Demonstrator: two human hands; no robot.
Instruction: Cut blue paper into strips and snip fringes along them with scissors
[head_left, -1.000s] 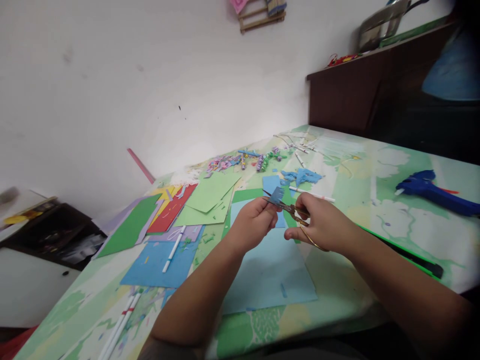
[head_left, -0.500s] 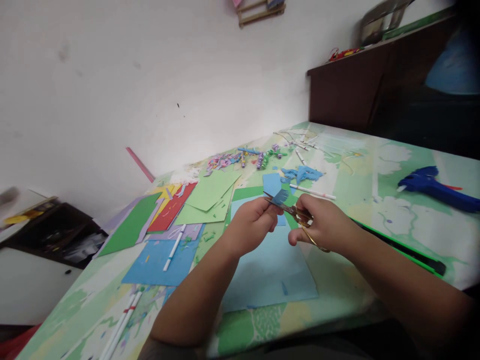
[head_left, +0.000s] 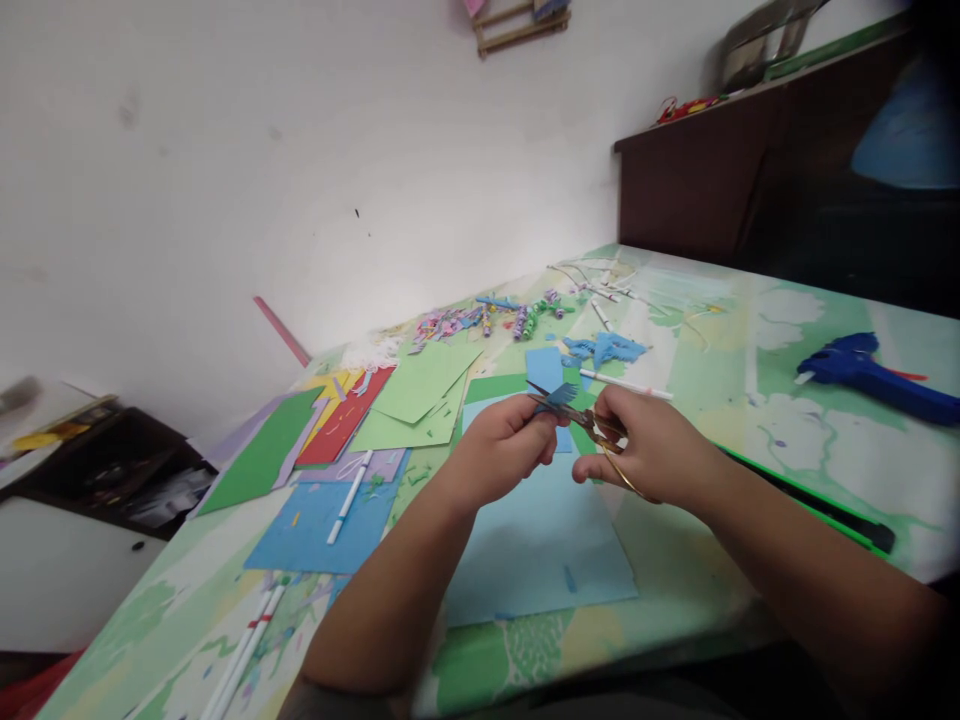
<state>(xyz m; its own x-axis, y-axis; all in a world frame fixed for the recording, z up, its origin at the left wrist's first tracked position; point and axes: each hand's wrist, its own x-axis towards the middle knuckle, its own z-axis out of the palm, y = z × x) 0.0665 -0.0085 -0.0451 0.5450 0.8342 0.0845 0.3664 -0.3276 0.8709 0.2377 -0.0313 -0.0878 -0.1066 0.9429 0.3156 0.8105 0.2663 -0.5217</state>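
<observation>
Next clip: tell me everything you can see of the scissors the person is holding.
The scissors are small, with thin dark blades and gold-coloured loop handles that look like metal. The right hand holds them above the table by the loops; one loop curves out below it. The blades point left, slightly parted, on a small fringed blue paper piece pinched in the left hand.

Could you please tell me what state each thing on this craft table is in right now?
left hand, closed, pinching the blue paper piece.
right hand, closed on the scissors.
scissors, blades meeting the blue paper piece.
glue gun, lying on the table, untouched.
white pen, lying flat on a blue sheet.
</observation>
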